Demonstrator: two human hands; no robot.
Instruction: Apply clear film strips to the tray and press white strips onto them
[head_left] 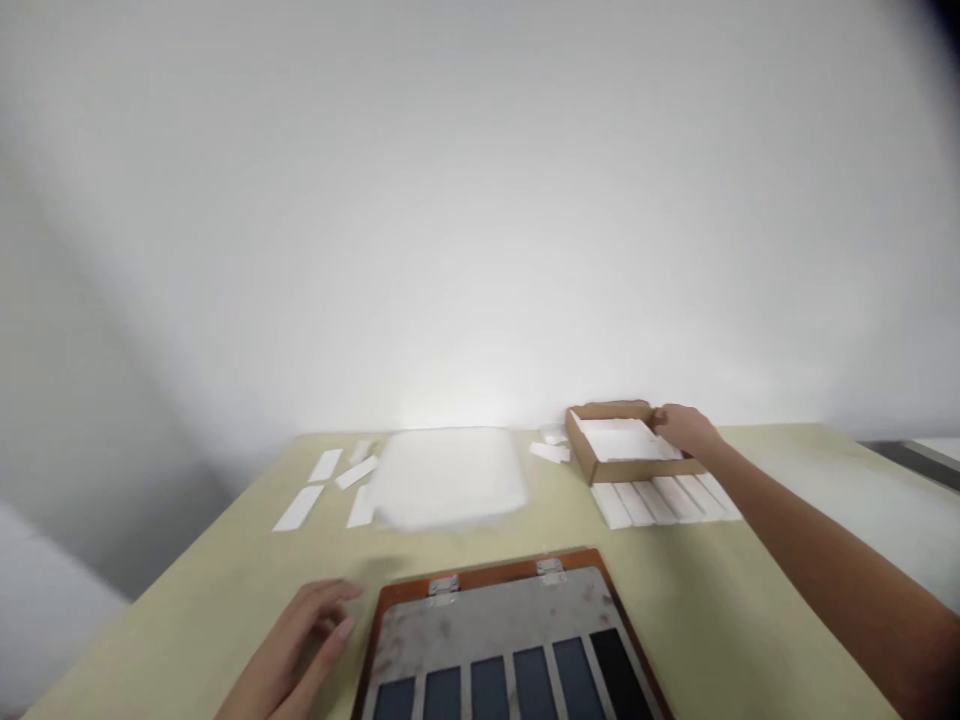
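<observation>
A: Right hand?
B: The right hand (686,430) is on the right wall of a cardboard tray (600,465), near the table's (712,620) far edge. Can't tell if it's clamped.
A: Left?
B: The left hand (300,640) is open, fingers apart, holding nothing, at the near edge, just beside a hinged metal board (495,620).
A: Rest?
B: White paper strips (652,503) lie against the tray's front; more white strips (300,508) lie left of a blurred white sheet (446,480).
</observation>
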